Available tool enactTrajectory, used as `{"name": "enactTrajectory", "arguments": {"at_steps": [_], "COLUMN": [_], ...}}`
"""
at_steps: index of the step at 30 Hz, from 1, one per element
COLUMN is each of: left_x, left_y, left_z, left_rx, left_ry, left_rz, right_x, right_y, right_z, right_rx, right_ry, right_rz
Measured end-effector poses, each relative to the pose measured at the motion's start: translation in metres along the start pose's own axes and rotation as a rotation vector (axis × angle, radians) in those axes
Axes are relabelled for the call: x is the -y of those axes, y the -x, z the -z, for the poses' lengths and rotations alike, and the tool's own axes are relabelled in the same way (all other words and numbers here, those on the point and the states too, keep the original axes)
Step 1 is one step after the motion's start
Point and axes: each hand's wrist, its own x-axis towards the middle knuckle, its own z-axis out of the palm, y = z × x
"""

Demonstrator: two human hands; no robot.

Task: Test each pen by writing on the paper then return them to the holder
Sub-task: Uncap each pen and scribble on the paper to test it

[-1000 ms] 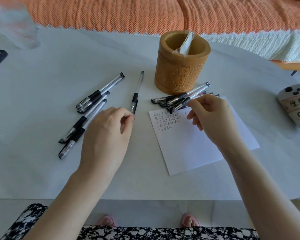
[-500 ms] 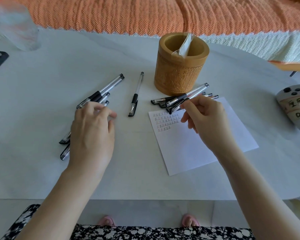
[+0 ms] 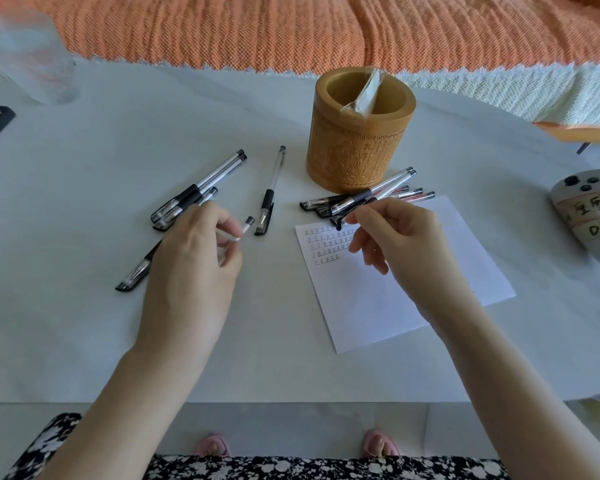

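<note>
At the upper left corner of the paper [image 3: 395, 306], a first pen [image 3: 340, 221] is pinched between the thumb and curled fingers of the right hand [image 3: 406, 244], its dark end held just above the rows of written marks [image 3: 329, 244]; a second pen [image 3: 248, 223], blurred, is pinched at the fingertips of the left hand [image 3: 191, 268], only its back end being seen beyond them, left of the paper; the paper is laid flat on the white table [image 3: 84, 341], near the carved tan holder [image 3: 361, 133], in which a clear wrapper [image 3: 364, 95] is stood; a pile of pens [image 3: 378, 190] is spread between holder and paper, just beside the holder's foot; a single pen [image 3: 272, 192] is laid left of the holder; a group of pens [image 3: 201, 188] is scattered farther left, partly covered by the left hand; a grey controller [image 3: 589, 216] is placed at the right edge; an orange cloth [image 3: 291, 29] is seen beyond the table.
</note>
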Motion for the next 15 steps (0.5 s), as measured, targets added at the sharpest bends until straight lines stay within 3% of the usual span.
{"name": "enactTrajectory", "arguments": {"at_steps": [7,15], "left_x": [-0.030,-0.035], "left_y": [0.011,0.013], "left_z": [-0.002,-0.010], "left_rx": [0.104,0.101], "left_ry": [0.321,0.402], "left_rz": [-0.182,-0.176], "right_x": [0.008,0.006], "right_y": [0.008,0.007], "right_z": [-0.010,-0.008], "right_rx": [0.343,0.339], "right_ry": [-0.216,-0.335], "right_rz": [-0.005,0.052]}}
